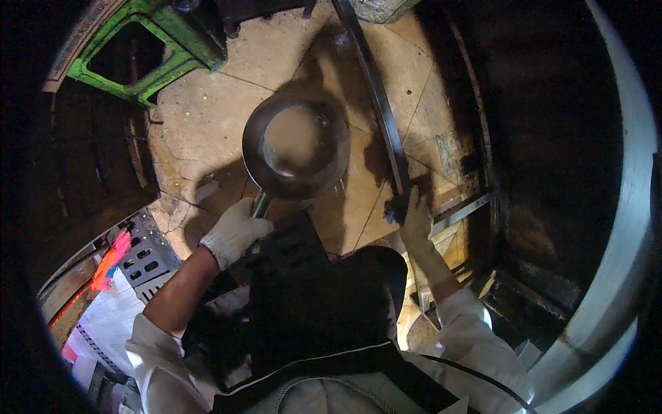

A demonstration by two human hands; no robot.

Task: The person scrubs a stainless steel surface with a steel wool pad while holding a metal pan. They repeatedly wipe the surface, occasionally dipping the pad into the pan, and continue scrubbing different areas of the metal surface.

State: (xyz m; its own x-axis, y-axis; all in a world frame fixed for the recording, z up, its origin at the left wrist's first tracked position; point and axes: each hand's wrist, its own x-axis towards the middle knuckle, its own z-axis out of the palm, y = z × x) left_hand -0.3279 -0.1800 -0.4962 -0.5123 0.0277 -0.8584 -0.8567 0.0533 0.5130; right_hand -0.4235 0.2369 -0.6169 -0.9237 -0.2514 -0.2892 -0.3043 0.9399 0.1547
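Observation:
My left hand, in a white knit glove, grips the metal handle of a round, dark steel wok. The wok is held out over the floor. A pale brown area shows in its bowl; whether that is liquid or a reflection I cannot tell. My right hand, also gloved, is at the near end of a long dark metal bar. A small black lump lies against its fingers. Shadow hides whether those fingers close around the bar.
Tan floor tiles, cracked in places and dotted with yellow bits, lie beneath. A green metal frame stands at upper left. Lower left are a grey slotted panel and a pink-orange object. A light metal strip curves along the right.

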